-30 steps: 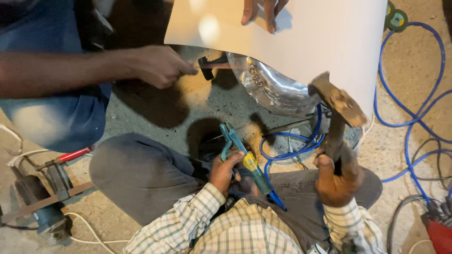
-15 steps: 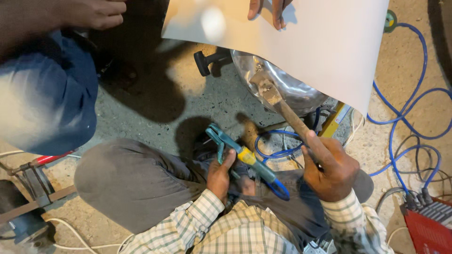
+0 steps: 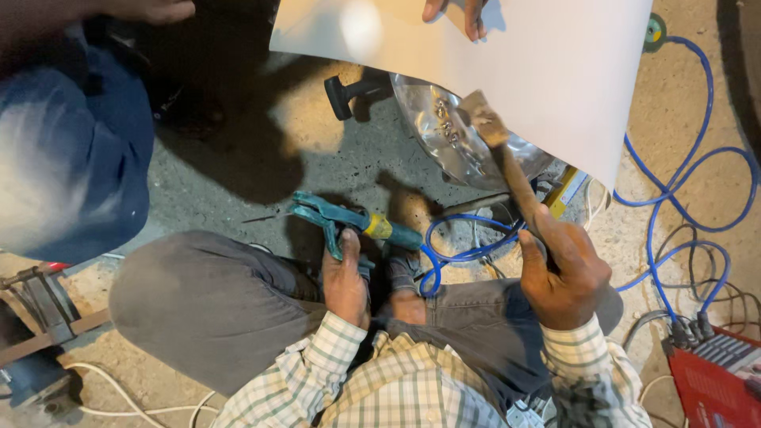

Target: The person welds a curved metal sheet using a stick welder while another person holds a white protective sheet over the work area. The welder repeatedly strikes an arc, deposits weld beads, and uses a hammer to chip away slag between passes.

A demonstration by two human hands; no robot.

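The person sits on the concrete floor [image 3: 238, 182] with knees drawn up, both hands out in front. The right hand [image 3: 564, 273] is closed tight around the wooden handle of a hammer [image 3: 507, 162]. The handle rises up and to the left from the fist, and the worn head sits just over the rim of a shiny metal bowl [image 3: 456, 135]; whether the head touches the metal cannot be told. The bowl lies on the floor ahead of the right hand, partly hidden under a large white sheet [image 3: 515, 63].

The left hand [image 3: 346, 277] rests low between the knees, fingers curled on the lower grip of a teal clamp holder [image 3: 341, 222], which lies on the floor pointing left, its yellow collar just right of the hand. The holder is well to the left of the hammer and apart from the bowl.

Another person's fingers [image 3: 456, 12] hold the sheet's top edge. A blue cable [image 3: 674, 198] loops across the floor at right, near a red machine [image 3: 717, 380] in the corner. A black-handled tool [image 3: 353, 91] lies beside the bowl's left edge.
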